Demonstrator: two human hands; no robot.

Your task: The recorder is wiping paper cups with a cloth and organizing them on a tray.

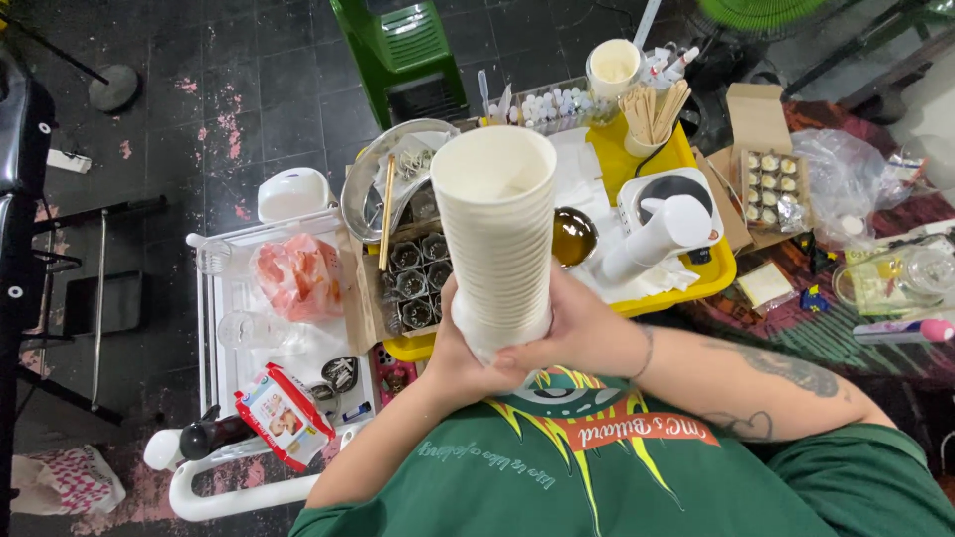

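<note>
Your left hand [460, 350] and your right hand [577, 333] are both wrapped around the base of a tall stack of white paper cups [494, 234], fingers curled and pressed against its sides, holding it upright at the centre of the frame in front of your chest. Just right of the stack, a white appliance with a rounded handle [665, 224] stands on a yellow tray [711, 273], and a small dark bowl [573, 237] sits between them. Behind the stack, towards the top of the frame, a cup of wooden sticks [652, 114] stands on the same tray. Left of the stack lies a round metal pan [370, 189], and farther left a white trolley [214, 343] carries a pink plastic bag [296, 275]. A green plastic chair [403, 55] stands at the upper centre.
</note>
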